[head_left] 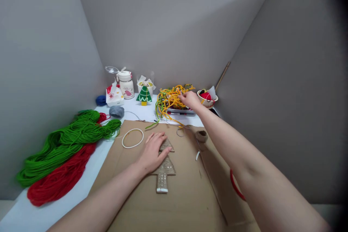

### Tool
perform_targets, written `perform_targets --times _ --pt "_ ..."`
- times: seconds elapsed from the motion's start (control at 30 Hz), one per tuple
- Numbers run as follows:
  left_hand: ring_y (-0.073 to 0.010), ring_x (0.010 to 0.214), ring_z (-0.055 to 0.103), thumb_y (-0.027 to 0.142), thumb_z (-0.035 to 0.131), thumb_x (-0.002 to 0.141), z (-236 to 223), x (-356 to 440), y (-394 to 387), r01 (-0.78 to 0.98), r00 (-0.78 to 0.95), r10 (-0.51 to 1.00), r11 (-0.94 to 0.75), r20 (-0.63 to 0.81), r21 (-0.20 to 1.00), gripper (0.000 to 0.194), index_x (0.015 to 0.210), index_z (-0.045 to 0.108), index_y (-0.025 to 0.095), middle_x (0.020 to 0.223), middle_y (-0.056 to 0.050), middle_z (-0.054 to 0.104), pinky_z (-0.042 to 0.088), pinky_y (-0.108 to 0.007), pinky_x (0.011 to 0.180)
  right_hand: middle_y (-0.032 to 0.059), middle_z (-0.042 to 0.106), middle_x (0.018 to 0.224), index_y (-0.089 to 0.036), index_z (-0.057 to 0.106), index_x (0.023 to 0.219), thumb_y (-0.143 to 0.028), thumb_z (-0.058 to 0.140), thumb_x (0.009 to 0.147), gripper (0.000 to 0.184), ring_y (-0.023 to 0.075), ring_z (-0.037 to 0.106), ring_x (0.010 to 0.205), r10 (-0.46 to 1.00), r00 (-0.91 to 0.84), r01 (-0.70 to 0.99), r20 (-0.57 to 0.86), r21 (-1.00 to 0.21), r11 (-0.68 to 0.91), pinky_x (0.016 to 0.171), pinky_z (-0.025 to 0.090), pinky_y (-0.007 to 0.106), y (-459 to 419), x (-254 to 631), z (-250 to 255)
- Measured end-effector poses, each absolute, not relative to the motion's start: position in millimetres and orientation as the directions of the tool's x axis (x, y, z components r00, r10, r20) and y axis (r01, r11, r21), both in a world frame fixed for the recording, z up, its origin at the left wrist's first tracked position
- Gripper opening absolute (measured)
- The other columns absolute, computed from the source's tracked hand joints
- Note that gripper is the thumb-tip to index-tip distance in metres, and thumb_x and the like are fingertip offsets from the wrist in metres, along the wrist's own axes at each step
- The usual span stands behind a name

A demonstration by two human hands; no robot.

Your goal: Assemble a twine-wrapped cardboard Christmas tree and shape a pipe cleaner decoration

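My left hand lies flat, thumb apart, over the upper part of a brown tree-shaped cutout wound with thread. The tree's trunk points toward me and has a white strip at its end. At the back, my right hand reaches into a tangle of yellow yarn. Its thumb and fingertips are pinched on the strands. The yarn is heaped on a metal tray, with some green strands hanging off the left side.
Green yarn and red yarn hanks lie left. A white ring and brown roll lie on the cardboard. Behind stand a white bottle, a small green tree and a bowl.
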State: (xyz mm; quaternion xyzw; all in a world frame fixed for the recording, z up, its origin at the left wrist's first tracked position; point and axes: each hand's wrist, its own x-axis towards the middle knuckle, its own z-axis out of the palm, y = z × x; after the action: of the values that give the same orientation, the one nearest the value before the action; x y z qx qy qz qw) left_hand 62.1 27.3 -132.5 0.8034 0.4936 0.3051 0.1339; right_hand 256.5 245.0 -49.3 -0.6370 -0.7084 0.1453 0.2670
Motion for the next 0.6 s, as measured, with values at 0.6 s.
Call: perform_targets --times 0.6 --pt "-0.0215 0.121 0.044 0.045 0.041 0.086 -129.8 61.0 27.7 0.714 0.312 0.899 -0.435 0.307 0.549 0.041 0.115 0.054 0.019 0.125 -0.011 0.055 0.024 -0.047 0.108 -0.0019 0.052 0.057 -0.015 0.049 0.069 -0.02 0.048 0.089 0.021 0.0031 0.05 0.047 0.983 0.12 0.166 0.136 -0.979 0.115 0.053 0.049 0.017 300.2 243.7 51.8"
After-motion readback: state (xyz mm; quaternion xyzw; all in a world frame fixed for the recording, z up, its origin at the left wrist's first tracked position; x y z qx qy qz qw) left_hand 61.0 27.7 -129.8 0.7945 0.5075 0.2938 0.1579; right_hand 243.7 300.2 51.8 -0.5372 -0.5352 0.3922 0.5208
